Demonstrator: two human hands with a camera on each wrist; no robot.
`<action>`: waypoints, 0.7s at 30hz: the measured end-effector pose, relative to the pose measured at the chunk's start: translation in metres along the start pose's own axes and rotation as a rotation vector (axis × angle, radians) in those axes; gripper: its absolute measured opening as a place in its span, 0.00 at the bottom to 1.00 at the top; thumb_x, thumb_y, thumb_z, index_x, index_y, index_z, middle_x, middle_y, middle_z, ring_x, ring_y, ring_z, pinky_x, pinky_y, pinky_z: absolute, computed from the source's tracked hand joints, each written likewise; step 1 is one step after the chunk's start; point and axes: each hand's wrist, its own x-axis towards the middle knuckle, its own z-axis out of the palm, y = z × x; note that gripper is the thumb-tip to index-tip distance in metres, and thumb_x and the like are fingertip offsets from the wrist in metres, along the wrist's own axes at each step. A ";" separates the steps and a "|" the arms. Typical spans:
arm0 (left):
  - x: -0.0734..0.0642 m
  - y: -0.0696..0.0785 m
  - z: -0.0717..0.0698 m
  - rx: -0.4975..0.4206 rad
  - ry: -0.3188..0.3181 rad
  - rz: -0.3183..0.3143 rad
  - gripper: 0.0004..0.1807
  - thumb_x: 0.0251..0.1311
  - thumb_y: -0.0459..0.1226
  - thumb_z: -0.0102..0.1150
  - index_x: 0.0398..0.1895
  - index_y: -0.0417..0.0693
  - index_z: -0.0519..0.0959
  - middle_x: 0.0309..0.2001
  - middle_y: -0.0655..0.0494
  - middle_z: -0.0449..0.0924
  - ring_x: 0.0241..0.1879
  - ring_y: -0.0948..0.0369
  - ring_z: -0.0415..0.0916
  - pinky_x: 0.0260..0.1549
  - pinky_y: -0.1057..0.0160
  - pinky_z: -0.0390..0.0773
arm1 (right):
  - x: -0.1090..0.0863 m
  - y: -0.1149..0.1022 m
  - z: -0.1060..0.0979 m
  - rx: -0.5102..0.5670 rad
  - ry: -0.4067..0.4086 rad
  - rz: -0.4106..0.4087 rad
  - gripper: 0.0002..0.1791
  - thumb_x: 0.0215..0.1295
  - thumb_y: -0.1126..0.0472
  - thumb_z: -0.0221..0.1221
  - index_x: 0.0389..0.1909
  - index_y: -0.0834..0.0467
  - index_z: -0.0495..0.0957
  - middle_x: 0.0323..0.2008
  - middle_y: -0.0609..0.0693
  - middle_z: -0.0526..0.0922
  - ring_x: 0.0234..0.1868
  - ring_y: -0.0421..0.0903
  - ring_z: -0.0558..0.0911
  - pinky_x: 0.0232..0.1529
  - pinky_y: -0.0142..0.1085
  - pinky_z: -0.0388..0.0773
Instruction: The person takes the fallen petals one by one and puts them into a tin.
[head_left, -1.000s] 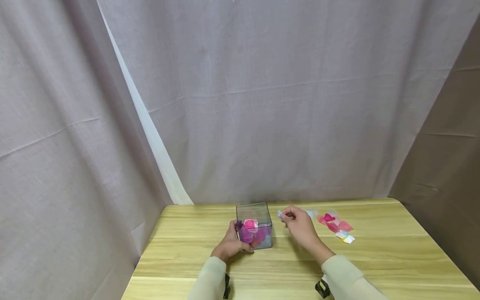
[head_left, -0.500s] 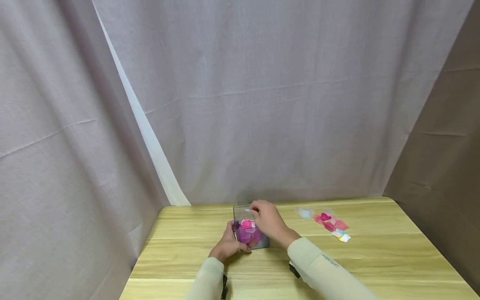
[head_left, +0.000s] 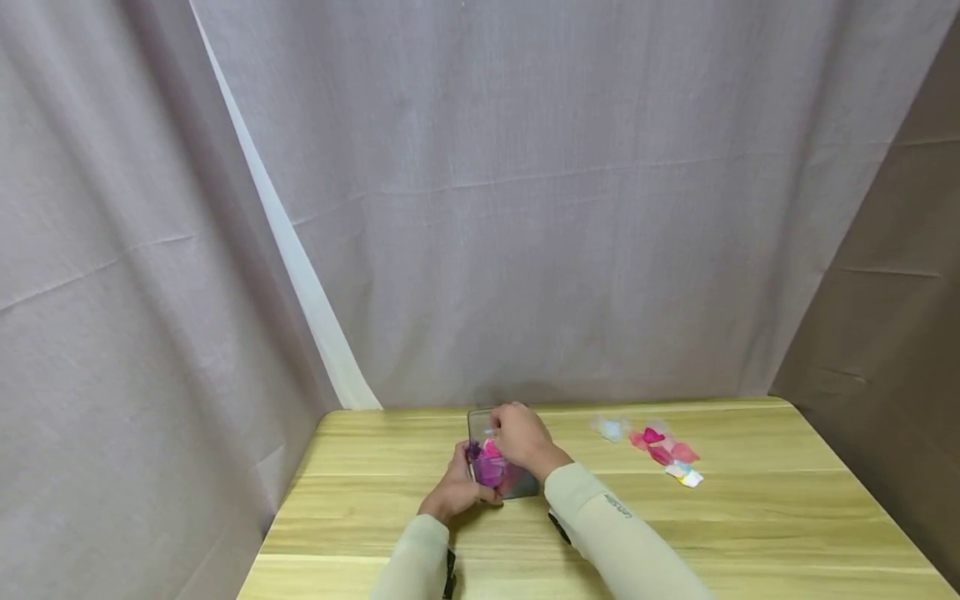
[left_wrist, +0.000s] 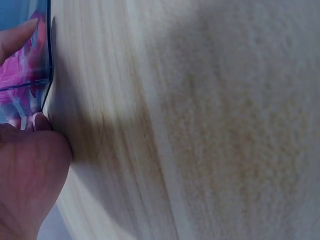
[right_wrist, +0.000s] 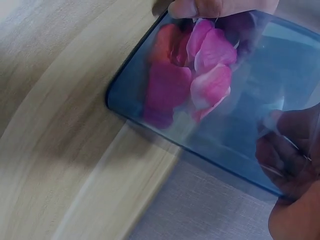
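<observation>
A see-through grey plastic box stands on the table, tilted in the right wrist view, with pink and purple petals gathered at one end. My left hand grips the box by its near left side, thumb along the front wall. Over the box's opening, my right hand has its fingertips inside the rim. A small pale blue petal is pinched between finger and thumb. In the right wrist view those fingers show dimly through the clear wall.
To the right of the box lie several loose petals: a pale blue one, red and coral ones and a white one with yellow. A grey curtain hangs behind the wooden table.
My right hand has moved left from beside the loose petals to the box, carrying the pale blue petal, and has dipped into the opening. My left hand keeps its grip on the box.
</observation>
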 end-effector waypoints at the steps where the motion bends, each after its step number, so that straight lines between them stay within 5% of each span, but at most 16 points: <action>1: 0.000 0.000 0.000 0.005 0.001 0.000 0.61 0.35 0.24 0.80 0.76 0.43 0.56 0.70 0.39 0.72 0.67 0.47 0.74 0.79 0.36 0.59 | 0.000 0.000 0.000 -0.009 -0.005 0.002 0.12 0.67 0.68 0.63 0.25 0.53 0.79 0.27 0.46 0.78 0.33 0.44 0.72 0.34 0.39 0.73; 10: 0.001 -0.002 0.000 0.035 0.022 -0.005 0.63 0.34 0.25 0.81 0.78 0.43 0.55 0.72 0.38 0.70 0.71 0.42 0.70 0.81 0.30 0.52 | 0.001 -0.001 0.001 -0.023 -0.011 0.011 0.05 0.64 0.65 0.67 0.29 0.55 0.87 0.32 0.49 0.85 0.37 0.46 0.80 0.43 0.44 0.83; 21: 0.000 0.000 0.002 0.007 0.011 0.000 0.63 0.33 0.24 0.80 0.77 0.42 0.55 0.70 0.38 0.72 0.66 0.46 0.75 0.80 0.36 0.57 | 0.000 0.002 -0.001 -0.046 -0.004 -0.010 0.06 0.60 0.67 0.66 0.27 0.56 0.89 0.31 0.49 0.87 0.38 0.47 0.82 0.45 0.45 0.85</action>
